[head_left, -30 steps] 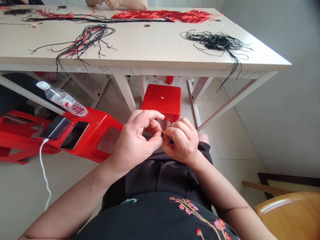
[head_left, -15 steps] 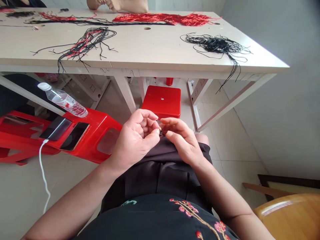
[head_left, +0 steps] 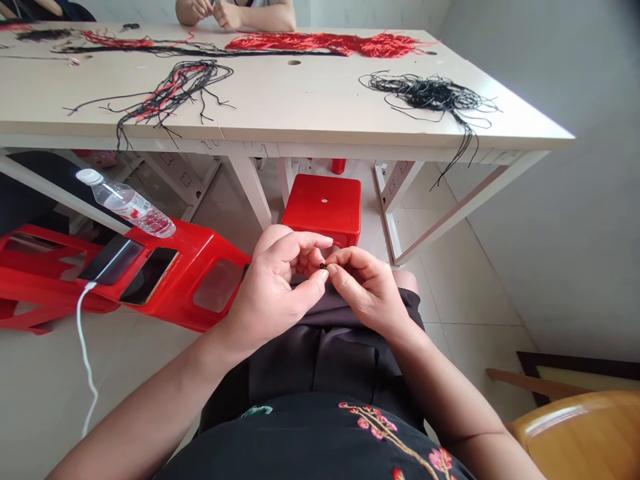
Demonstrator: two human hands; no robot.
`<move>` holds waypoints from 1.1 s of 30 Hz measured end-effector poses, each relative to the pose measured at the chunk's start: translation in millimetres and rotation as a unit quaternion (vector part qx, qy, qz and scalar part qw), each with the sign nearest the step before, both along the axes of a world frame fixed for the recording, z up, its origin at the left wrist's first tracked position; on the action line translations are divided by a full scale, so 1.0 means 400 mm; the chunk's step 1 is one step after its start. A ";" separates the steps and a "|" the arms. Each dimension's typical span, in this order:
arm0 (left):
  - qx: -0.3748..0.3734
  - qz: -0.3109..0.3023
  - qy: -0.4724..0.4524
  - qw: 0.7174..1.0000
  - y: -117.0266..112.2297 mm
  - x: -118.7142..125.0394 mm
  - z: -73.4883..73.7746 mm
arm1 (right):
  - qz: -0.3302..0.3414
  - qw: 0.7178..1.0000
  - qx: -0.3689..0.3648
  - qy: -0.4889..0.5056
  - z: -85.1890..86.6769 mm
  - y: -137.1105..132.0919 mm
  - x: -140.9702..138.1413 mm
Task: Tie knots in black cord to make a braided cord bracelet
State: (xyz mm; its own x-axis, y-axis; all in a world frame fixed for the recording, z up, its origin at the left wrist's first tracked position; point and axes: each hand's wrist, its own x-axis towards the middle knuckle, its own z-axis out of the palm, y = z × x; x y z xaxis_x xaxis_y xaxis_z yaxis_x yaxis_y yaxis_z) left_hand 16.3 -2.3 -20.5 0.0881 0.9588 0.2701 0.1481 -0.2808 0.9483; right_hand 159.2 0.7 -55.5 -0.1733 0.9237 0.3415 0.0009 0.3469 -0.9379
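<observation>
Black piece (head_left: pixel 323 266), too small to identify with certainty, sits at the fingertips of a seated person at the center of the frame. The left grip (head_left: pixel 280 277) pinches it narrowly between thumb and fingers, its index finger extended above; the right grip (head_left: pixel 367 290) closes thumb to forefinger at the piece's right edge. Both are poised over a lap in dark clothing (head_left: pixel 333 367), below which a black top (head_left: pixel 280 443) carries pink floral embroidery (head_left: pixel 375 423). Just beyond the hands stands a red plastic stool (head_left: pixel 320 207). At left, a second red stool (head_left: pixel 197 243) bears a smartphone (head_left: pixel 149 275), a dark device (head_left: pixel 111 260) with a white cable (head_left: pixel 85 367), and a white-capped plastic bottle (head_left: pixel 133 205). Across the top runs a pale counter (head_left: pixel 300 100), holding a black-and-red cord bundle (head_left: pixel 173 90) at upper left, a black cord tangle (head_left: pixel 430 93) at upper right and red cords (head_left: pixel 370 45) farther back, near a co-worker's hands (head_left: pixel 220 13). A wooden chair (head_left: pixel 590 433) occupies the lower right corner.
</observation>
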 end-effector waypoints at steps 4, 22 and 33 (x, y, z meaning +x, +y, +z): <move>0.059 -0.023 0.080 0.995 0.004 -0.006 -0.015 | -0.002 0.998 0.038 -0.059 0.009 -0.005 0.002; 0.074 -0.031 0.158 0.984 -0.003 -0.021 -0.038 | -0.003 0.999 -0.036 -0.021 0.010 -0.009 0.014; 0.153 -0.020 0.208 0.966 0.000 -0.016 -0.026 | -0.029 0.997 -0.027 -0.063 0.036 -0.022 0.019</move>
State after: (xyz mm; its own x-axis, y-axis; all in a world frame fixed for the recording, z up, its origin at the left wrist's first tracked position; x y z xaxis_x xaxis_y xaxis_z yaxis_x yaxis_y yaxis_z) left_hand 9.9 -2.2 -30.9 0.2858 0.8328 0.4742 0.4822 -0.5525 0.6798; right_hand 166.9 -8.3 -41.2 -0.1567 0.9500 0.2701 0.1379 0.2919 -0.9465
